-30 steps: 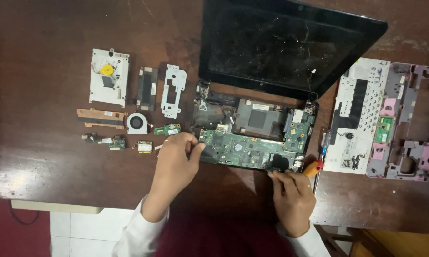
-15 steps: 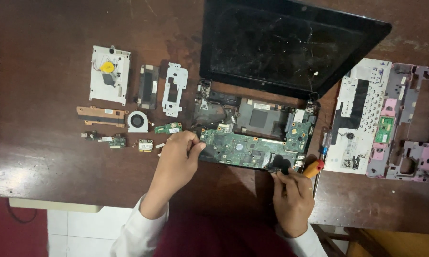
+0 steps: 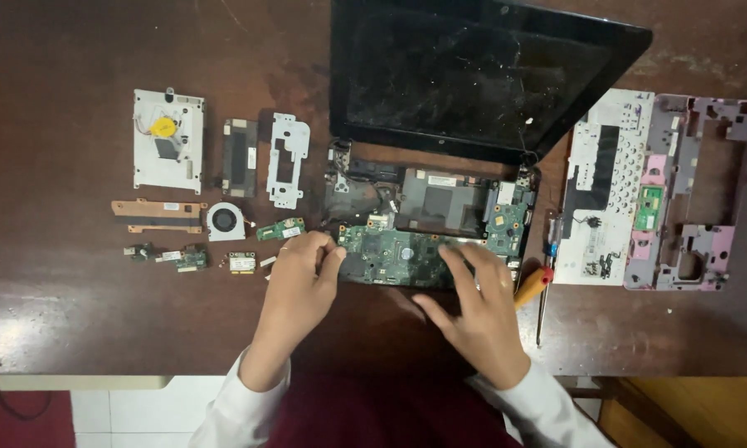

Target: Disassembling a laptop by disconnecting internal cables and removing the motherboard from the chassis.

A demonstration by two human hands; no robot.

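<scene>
Your left hand (image 3: 297,282) is curling its fingertips onto the left edge of the green rectangular circuit board (image 3: 394,253), which is sitting in the opened black laptop base (image 3: 427,203) on the dark wooden counter (image 3: 58,315). Your right hand (image 3: 477,303) is lying open, fingers spread, on the board's right part, beside the orange-handled screwdriver (image 3: 532,286).

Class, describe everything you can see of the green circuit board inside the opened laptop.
The green circuit board lies flat in the opened laptop base, at its near edge, below the dark screen. It looks like a rigid board studded with small chips, connectors and silvery parts; a taller green section rises at its right end. The left hand touches its left edge with its fingertips, and the right hand rests spread fingers on its right part. An orange-handled screwdriver lies just right of it.
</scene>
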